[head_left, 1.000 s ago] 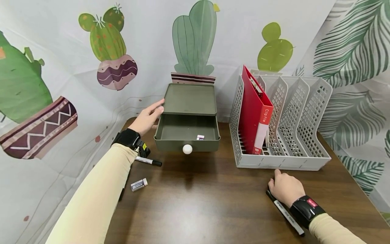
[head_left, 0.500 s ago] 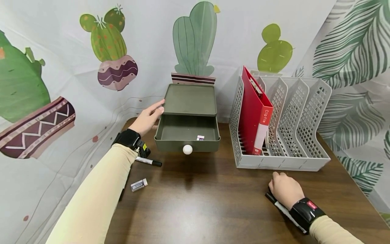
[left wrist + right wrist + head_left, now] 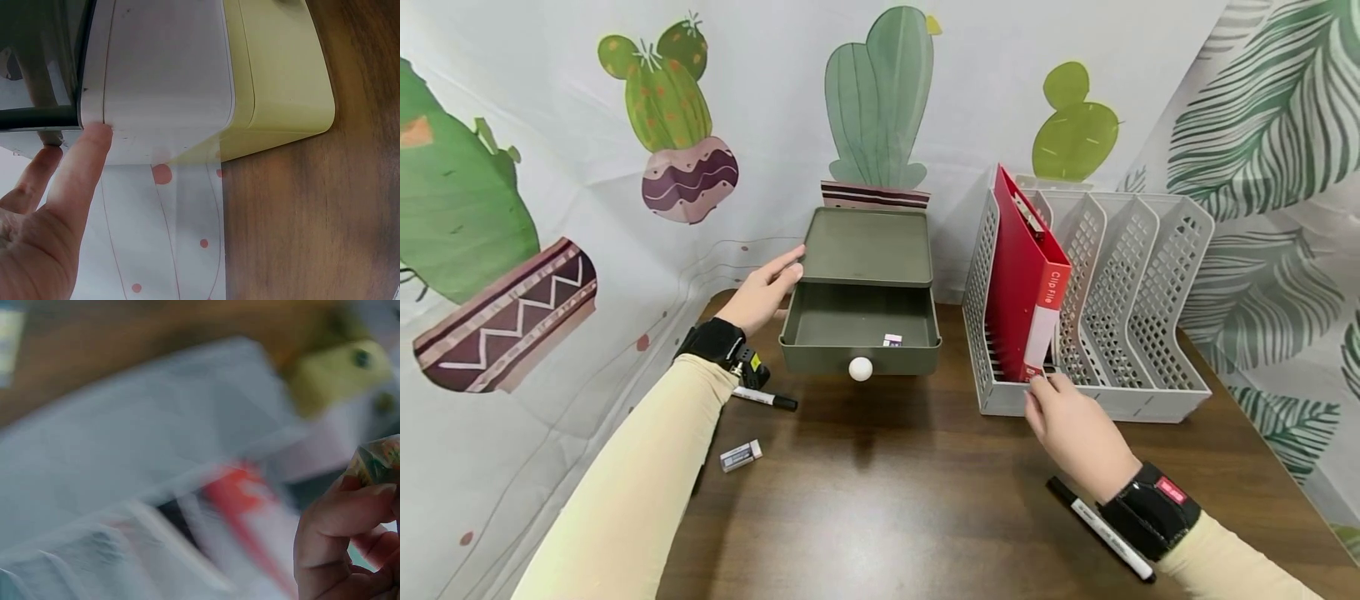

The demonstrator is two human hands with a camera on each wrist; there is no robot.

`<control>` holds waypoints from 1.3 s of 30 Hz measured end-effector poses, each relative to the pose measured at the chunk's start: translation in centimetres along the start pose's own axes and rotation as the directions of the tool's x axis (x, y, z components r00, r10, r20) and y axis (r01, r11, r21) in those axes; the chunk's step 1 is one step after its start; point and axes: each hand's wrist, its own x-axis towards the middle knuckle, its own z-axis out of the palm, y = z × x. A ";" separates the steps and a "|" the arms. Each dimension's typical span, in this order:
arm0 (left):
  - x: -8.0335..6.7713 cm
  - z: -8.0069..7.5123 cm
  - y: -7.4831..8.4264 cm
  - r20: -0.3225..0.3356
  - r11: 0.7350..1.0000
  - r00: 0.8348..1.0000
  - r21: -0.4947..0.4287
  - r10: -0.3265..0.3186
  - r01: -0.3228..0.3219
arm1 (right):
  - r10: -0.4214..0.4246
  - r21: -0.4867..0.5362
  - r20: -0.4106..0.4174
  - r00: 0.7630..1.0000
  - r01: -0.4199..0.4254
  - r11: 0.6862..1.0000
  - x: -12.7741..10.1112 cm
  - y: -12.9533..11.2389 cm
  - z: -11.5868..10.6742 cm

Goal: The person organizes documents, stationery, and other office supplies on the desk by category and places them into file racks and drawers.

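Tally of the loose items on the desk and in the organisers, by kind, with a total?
Markers: 2, one by the left wrist, one by the right wrist
Erasers: 2, one on the desk, one in the open drawer
Red clip file: 1, in the grey rack's first slot
Total: 5

A dark wooden table [image 3: 887, 517] fills the view. At 2 o'clock on it stands a grey perforated file rack [image 3: 1150, 275] with several slots; a red folder [image 3: 1018, 283] labelled "Clip File" leans upright in its leftmost slot. At 4 o'clock a black-and-white marker [image 3: 1086, 515] lies flat on the wood. At 9 o'clock lies a second marker [image 3: 771, 399], and near it, toward 8 o'clock, a small white eraser [image 3: 741, 456]. Behind hangs a white cactus-print cloth [image 3: 550, 125], and at 3 o'clock a leaf-print cloth [image 3: 1262, 125].
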 end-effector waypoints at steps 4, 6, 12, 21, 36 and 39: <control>0.4 -0.3 -0.8 -0.006 1.000 1.000 0.007 -0.005 0.005 | -0.055 0.039 -0.016 0.998 0.056 0.998 4.1 -3.2 -1.7; 0.3 -0.2 -0.7 -0.009 1.000 1.000 0.010 -0.007 0.007 | -0.060 0.052 -0.007 0.998 0.061 0.997 5.9 -4.3 -2.1; -0.6 0.2 1.0 -0.006 1.000 1.000 -0.008 0.001 -0.001 | -0.055 0.102 0.017 0.998 0.053 0.993 10.4 -5.3 -2.0; -0.5 0.3 1.0 -0.002 1.000 1.000 -0.022 0.003 -0.003 | -0.057 0.141 0.098 0.994 0.042 0.989 14.9 -7.0 -1.2; 1.0 -0.1 -1.3 -0.013 1.000 1.000 0.004 -0.016 0.016 | -0.197 0.055 0.109 0.974 0.192 0.980 17.3 -8.7 1.8; 0.8 0.0 -1.1 -0.013 1.000 1.000 0.004 -0.018 0.018 | -0.207 0.063 0.120 0.971 0.201 0.978 17.4 -8.7 2.0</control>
